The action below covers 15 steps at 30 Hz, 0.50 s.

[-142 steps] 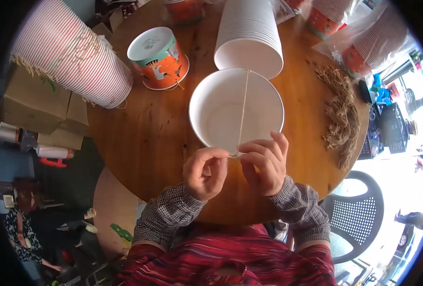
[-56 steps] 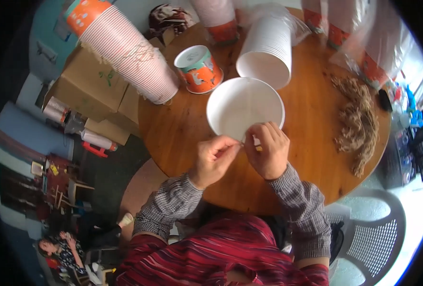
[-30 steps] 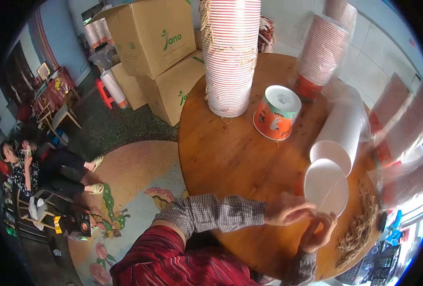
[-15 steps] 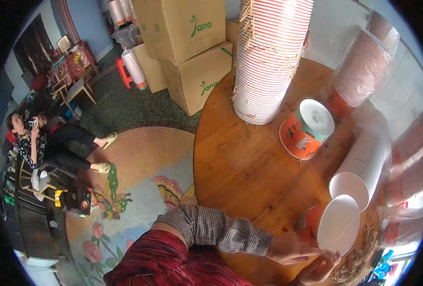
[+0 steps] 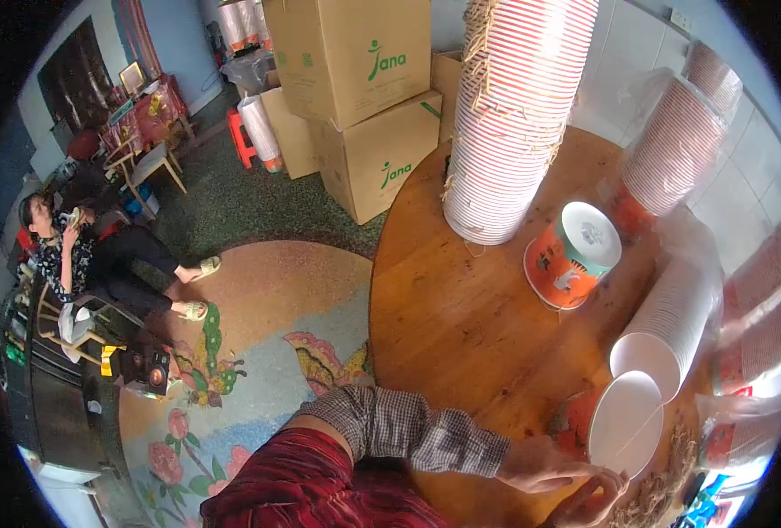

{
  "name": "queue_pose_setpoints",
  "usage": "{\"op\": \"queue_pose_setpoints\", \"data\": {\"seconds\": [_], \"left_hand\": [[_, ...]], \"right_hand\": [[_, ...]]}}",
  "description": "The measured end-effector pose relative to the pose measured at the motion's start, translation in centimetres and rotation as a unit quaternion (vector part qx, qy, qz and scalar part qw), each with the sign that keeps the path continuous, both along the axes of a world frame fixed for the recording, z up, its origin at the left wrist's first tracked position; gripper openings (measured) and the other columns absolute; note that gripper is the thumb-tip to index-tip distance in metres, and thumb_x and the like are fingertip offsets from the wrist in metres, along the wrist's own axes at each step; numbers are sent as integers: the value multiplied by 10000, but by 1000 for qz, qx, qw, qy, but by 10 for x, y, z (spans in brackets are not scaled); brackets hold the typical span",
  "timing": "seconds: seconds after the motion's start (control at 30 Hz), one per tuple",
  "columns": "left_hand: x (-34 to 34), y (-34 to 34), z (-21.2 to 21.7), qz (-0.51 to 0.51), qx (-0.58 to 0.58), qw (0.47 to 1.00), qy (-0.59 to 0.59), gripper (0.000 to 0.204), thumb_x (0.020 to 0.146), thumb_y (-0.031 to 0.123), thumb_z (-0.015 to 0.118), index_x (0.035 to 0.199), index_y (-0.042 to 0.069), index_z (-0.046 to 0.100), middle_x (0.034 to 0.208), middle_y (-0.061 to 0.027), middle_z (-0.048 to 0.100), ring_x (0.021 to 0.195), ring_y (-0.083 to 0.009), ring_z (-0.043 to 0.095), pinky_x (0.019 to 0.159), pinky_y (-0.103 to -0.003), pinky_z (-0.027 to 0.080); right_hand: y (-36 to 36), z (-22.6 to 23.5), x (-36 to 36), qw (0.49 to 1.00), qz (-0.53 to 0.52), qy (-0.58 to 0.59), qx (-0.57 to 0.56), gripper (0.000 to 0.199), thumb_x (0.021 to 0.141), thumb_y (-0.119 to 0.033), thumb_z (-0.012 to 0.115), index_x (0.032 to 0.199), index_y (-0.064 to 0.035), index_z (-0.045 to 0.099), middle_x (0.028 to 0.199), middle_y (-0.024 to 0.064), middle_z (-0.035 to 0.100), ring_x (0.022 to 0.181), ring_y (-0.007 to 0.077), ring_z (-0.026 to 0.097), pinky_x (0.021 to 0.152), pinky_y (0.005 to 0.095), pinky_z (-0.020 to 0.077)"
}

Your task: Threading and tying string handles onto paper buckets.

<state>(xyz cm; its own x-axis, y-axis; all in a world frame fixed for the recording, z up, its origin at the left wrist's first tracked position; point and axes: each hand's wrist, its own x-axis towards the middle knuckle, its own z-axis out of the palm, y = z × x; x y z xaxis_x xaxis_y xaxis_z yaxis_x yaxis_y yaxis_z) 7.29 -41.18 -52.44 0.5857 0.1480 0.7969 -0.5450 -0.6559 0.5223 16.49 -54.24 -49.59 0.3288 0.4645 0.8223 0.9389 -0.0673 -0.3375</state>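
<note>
An orange paper bucket (image 5: 624,427) lies tilted near the table's front right, its white inside facing up. A thin twine strand (image 5: 644,431) crosses its mouth and runs down to the lower rim. There my left hand (image 5: 545,465) and my right hand (image 5: 587,503) meet, fingertips pinched together at the strand's end. The exact grip at the rim is too small to make out. Beside the bucket lies a bundle of loose brown twine (image 5: 659,484). Farther back, an orange and green bucket (image 5: 574,255) stands upside down.
A tall stack of buckets (image 5: 518,132) with twine on their rims stands at the table's (image 5: 448,308) back. White nested buckets (image 5: 663,326) lie at right, by plastic-wrapped stacks (image 5: 677,145). Cardboard boxes (image 5: 377,141) stand on the floor; a seated person (image 5: 73,246) is at far left.
The view has shifted slightly, so the scene sits a little lower and to the right. Both hands stay at the bucket's rim with little visible movement.
</note>
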Motion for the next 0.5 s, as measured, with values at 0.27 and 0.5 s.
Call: {"op": "queue_pose_setpoints", "data": {"seconds": [0.27,0.5], "left_hand": [[-5,3,-2,-104,-27,986,125,645,794,-8,624,1391,133,423,1106,-185,614,888,-330,654,759,-396,564],[-3,3,-6,-97,-17,992,80,677,791,0,639,1407,117,383,1133,-177,603,923,-333,647,761,-405,558]], "right_hand": [[-6,-18,11,997,32,51,40,188,871,-203,560,963,-55,629,891,80,632,826,250,593,852,422,445],[-3,-6,3,999,12,26,17,145,912,-176,555,957,-55,621,887,88,620,802,251,583,811,415,450]]}}
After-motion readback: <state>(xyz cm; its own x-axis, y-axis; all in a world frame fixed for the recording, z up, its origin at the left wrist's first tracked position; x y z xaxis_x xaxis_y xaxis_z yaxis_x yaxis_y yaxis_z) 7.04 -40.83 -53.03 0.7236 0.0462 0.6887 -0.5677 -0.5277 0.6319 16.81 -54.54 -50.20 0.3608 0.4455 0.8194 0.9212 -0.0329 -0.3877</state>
